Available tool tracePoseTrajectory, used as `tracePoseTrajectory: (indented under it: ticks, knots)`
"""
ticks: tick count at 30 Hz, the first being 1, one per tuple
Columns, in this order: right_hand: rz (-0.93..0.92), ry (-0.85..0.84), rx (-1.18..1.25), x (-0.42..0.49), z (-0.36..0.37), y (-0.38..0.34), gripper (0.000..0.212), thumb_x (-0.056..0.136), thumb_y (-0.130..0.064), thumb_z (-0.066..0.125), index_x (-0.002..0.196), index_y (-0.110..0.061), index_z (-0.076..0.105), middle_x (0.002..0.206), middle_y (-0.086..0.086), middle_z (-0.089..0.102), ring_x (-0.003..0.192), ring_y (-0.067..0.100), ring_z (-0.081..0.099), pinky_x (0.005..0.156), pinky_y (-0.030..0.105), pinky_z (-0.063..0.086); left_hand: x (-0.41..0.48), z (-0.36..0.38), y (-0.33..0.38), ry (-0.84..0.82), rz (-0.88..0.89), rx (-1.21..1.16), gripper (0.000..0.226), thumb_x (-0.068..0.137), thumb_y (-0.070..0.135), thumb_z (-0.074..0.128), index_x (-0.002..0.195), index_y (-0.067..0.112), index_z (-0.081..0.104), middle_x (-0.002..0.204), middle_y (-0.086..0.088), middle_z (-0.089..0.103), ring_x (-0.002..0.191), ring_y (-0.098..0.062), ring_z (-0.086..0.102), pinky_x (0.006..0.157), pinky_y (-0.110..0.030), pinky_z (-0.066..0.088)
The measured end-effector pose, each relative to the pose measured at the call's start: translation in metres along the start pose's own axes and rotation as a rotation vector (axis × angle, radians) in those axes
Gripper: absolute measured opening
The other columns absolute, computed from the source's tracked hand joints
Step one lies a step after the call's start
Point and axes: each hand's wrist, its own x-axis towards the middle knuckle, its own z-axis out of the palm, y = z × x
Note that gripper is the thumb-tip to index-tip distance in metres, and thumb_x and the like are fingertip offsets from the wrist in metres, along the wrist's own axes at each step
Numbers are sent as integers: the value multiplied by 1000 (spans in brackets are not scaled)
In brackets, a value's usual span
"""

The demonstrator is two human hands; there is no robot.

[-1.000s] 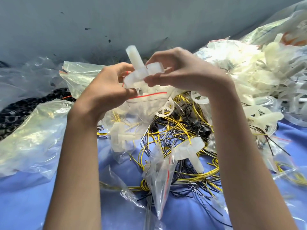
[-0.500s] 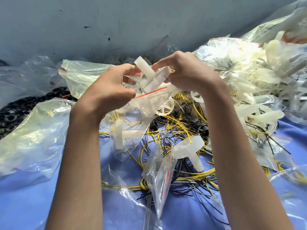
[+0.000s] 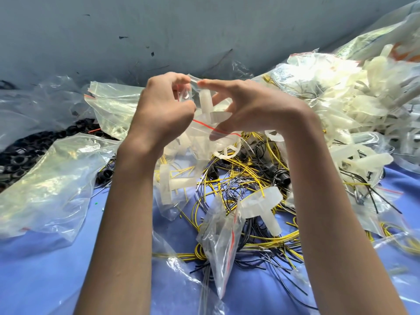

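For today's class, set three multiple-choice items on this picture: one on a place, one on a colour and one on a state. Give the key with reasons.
1. Where does the loose T-piece lie?
A. on the tangle of wires between the forearms
B. up against the grey wall
C. on the floor

2. What colour is the stripe on the small zip bag?
A. green
B. red
C. blue

3. How is the small zip bag placed?
A. flat on the blue cloth
B. raised, held by the left hand and the right hand
C. hung from a hook

Key:
1. A, because it rests on the yellow and black wires.
2. B, because a red line crosses the clear plastic.
3. B, because fingers of both hands hold it up above the pile.
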Motion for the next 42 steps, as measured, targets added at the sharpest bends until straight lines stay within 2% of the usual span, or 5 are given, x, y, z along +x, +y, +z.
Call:
tracePoseTrajectory:
  ticks: [16, 22, 26, 32, 42]
  knots:
    - [68, -162, -167, -1, -4, 0, 87, 71, -52, 75, 145, -44, 29, 140, -8, 49, 123, 14, 51, 98, 32, 43, -2, 11, 9, -30, 171, 133, 43, 78, 0, 52, 115, 18, 66, 104, 4, 63, 98, -5, 57, 74, -4, 39]
    - [-32, -111, -16, -4, -6, 0, 28, 81, -38, 70, 97, -53, 54, 64, -37, 58, 72, -5, 57, 74, 24, 44, -5, 10, 18, 3, 242, 52, 39, 78, 0, 54, 103, 26, 67, 104, 10, 66, 93, 1, 58, 71, 1, 37]
    - [-50, -59, 54, -5, -6, 0, 22, 85, -34, 67, 107, -31, 67, 92, -17, 72, 88, 1, 65, 80, 22, 48, -5, 9, 15, -7, 258, 62, 37, 80, 0, 54, 98, 29, 68, 103, 8, 65, 93, -1, 58, 75, -7, 41]
    - [85, 4, 128, -15, -20, 25, 13, 85, -30, 69, 93, -20, 70, 71, -9, 72, 64, -4, 65, 55, 7, 45, -3, 12, 6, -63, 234, 149, 46, 76, -5, 47, 99, 28, 70, 102, 5, 61, 97, -7, 56, 71, -4, 36]
    - [458, -87, 195, -31, -33, 65, 23, 84, -34, 69, 92, -13, 73, 87, -6, 74, 67, 18, 73, 86, 29, 52, 0, 15, -2, -117, 224, 137, 47, 76, -6, 45, 103, 25, 69, 105, 5, 62, 95, -3, 54, 71, 4, 33]
